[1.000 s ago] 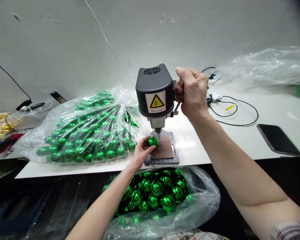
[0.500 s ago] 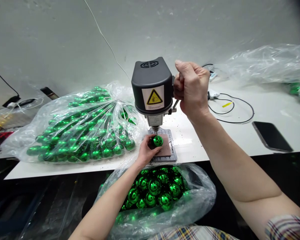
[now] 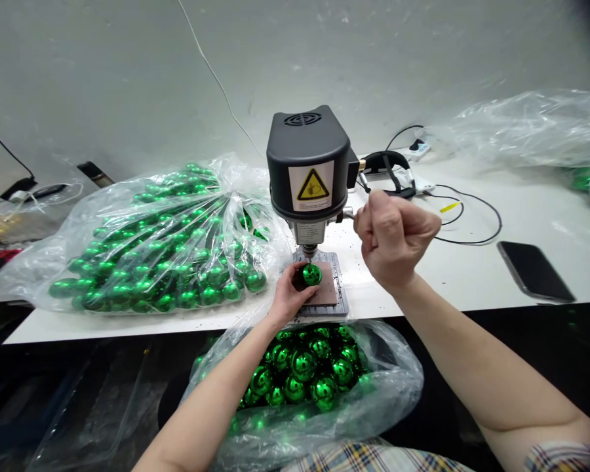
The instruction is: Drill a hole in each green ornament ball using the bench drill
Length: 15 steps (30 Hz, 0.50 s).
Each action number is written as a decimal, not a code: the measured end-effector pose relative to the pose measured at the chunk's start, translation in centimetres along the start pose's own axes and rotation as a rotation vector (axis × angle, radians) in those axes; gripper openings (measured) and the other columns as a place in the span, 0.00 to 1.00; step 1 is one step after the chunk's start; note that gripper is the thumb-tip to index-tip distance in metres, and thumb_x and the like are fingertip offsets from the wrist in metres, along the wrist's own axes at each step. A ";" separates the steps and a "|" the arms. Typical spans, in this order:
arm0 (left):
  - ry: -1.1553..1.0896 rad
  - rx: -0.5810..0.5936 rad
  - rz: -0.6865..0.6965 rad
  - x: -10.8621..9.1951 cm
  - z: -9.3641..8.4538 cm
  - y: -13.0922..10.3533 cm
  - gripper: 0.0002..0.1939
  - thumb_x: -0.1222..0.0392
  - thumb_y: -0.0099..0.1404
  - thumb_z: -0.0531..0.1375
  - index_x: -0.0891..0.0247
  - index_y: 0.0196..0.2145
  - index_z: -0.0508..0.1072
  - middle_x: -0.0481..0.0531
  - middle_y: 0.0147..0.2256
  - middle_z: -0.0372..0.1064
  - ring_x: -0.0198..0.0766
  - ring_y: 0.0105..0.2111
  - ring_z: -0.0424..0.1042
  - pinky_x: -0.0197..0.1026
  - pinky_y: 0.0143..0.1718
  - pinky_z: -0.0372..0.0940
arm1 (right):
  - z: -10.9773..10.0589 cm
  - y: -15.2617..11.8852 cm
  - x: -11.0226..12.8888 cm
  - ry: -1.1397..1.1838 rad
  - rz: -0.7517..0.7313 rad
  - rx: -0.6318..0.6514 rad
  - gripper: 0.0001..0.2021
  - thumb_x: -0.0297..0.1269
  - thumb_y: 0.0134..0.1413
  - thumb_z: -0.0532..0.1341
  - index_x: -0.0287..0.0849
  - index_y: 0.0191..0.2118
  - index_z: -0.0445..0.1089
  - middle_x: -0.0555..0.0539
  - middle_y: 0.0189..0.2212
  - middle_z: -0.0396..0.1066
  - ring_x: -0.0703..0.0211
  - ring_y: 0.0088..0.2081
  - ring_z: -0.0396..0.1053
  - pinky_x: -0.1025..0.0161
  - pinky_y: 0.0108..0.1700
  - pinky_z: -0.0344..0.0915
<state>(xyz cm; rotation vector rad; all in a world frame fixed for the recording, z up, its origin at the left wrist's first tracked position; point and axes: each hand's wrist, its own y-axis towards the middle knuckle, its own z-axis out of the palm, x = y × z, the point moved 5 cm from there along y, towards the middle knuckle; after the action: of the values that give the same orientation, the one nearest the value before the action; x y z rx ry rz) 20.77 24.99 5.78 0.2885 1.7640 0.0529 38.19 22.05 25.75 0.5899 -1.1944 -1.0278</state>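
Head view: left hand [image 3: 290, 294] snug around green ball [image 3: 313, 275], right hand [image 3: 396, 239] tight on drill-press lever [image 3: 347, 214]

Plaid shirt [image 3: 373, 457], white/navy/yellow.
Right sleeve [image 3: 565, 457] short, white with dark checks; left hand [image 3: 291, 295] and right hand [image 3: 396, 241] bare.

Glossy ball [image 3: 312, 275], matt machine housing [image 3: 307, 141]

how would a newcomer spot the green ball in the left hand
Find the black-headed drill press with the yellow warning triangle. Directly under its chuck, over the brown plate, is a shiny green ball. It alone is held in the left hand; the other green balls lie bunched in clear plastic bags.
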 end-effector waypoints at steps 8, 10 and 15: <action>0.002 0.008 0.020 -0.1 0.0 0.0 0.30 0.60 0.54 0.72 0.62 0.53 0.68 0.58 0.49 0.73 0.47 0.50 0.73 0.51 0.55 0.67 | -1.0 -2.6 -0.5 0.047 -0.241 0.186 0.23 0.21 0.56 0.59 0.42 0.18 0.46 0.56 0.13 0.46 0.71 0.15 0.48 0.63 0.20 0.42; -0.005 0.010 0.022 -0.2 0.0 0.0 0.30 0.60 0.54 0.72 0.63 0.53 0.68 0.58 0.49 0.73 0.47 0.49 0.73 0.52 0.55 0.67 | -1.1 -2.8 -0.6 0.055 -0.285 0.189 0.22 0.20 0.55 0.58 0.42 0.18 0.46 0.56 0.14 0.46 0.71 0.16 0.48 0.63 0.21 0.42; -0.024 -0.004 0.007 -0.2 -0.1 -0.1 0.30 0.60 0.53 0.72 0.62 0.52 0.69 0.58 0.48 0.74 0.48 0.49 0.73 0.52 0.55 0.67 | -0.9 -3.4 -0.4 0.093 -0.398 0.243 0.22 0.17 0.52 0.57 0.43 0.20 0.45 0.57 0.13 0.44 0.71 0.16 0.44 0.63 0.22 0.42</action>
<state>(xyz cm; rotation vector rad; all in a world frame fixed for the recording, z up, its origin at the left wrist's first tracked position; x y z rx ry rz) 20.69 24.89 5.96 0.2912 1.7385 0.0579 37.94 20.75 22.46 1.0871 -1.1527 -1.1785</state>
